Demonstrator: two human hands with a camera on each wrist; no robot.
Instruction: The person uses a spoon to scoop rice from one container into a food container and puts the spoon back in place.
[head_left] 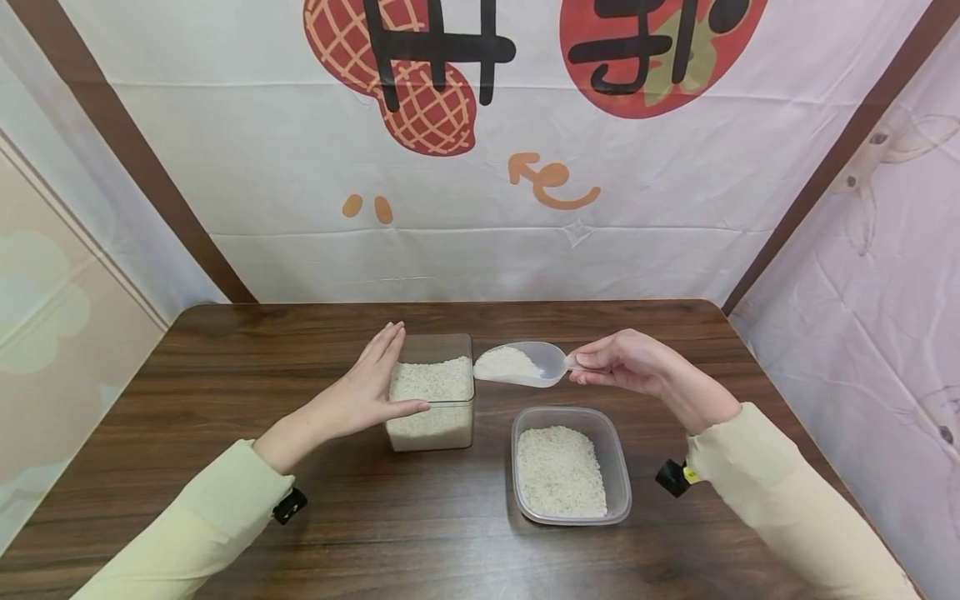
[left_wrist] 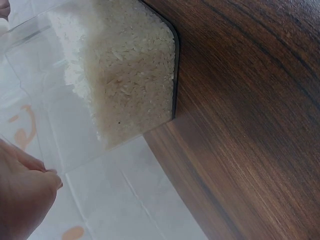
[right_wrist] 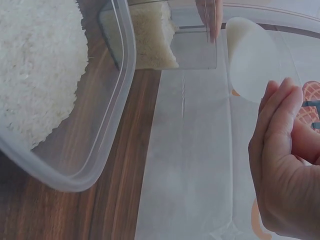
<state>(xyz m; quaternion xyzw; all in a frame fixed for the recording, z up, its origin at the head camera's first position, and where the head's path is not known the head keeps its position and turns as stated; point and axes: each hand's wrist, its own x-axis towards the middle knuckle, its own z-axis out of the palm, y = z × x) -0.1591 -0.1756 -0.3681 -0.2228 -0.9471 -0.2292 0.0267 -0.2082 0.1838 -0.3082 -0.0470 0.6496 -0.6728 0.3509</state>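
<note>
A clear square container [head_left: 433, 421] of white rice stands left of centre on the table. My left hand [head_left: 365, 387] lies along its left side at the rim, fingers straight and thumb stretched towards the front. In the left wrist view, rice [left_wrist: 132, 75] shows through the wall of this container. My right hand [head_left: 626, 362] pinches the handle of a translucent scoop [head_left: 551, 364], which carries a heap of rice [head_left: 506, 362]. The scoop's tip is right at the container's right rim. In the right wrist view the scoop [right_wrist: 252, 60] is raised, its handle hidden by the fingers.
A lower translucent plastic tub [head_left: 618, 475], partly filled with rice [head_left: 561, 471], stands in front of the scoop, right of the square container. The dark wooden table [head_left: 420, 550] ends at a printed white curtain [head_left: 480, 262]. Small black devices [head_left: 290, 505] are at both wrists.
</note>
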